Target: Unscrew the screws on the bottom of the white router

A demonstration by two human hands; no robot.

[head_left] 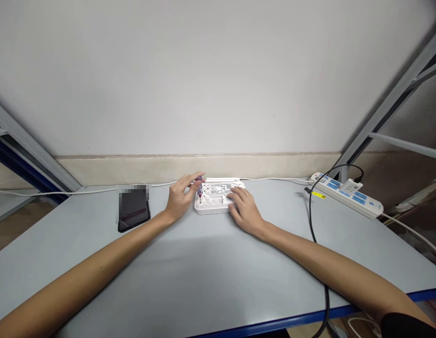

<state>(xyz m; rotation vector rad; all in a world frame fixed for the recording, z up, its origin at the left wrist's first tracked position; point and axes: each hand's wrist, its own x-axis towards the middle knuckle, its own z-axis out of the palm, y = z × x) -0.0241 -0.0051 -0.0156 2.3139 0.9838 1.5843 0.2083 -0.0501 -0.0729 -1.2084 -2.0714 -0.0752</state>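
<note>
A white router-like box (215,203) lies on the table near the wall, its vented, labelled underside facing up. My left hand (180,195) pinches a small screwdriver (200,187) with a clear purplish handle. The tool stands roughly upright, its red lower end over the box's left corner; whether the tip sits in a screw is too small to tell. Across the right part of the box rests my right hand (246,210), fingers spread and touching its surface. Those fingers cover part of the vents and label.
A black phone (133,209), partly pixelated, lies left of my left hand. On the right a white power strip (348,195) holds a plugged-in white adapter (350,187). A black cable (312,220) runs under my right forearm. Metal frame posts (390,98) flank the table.
</note>
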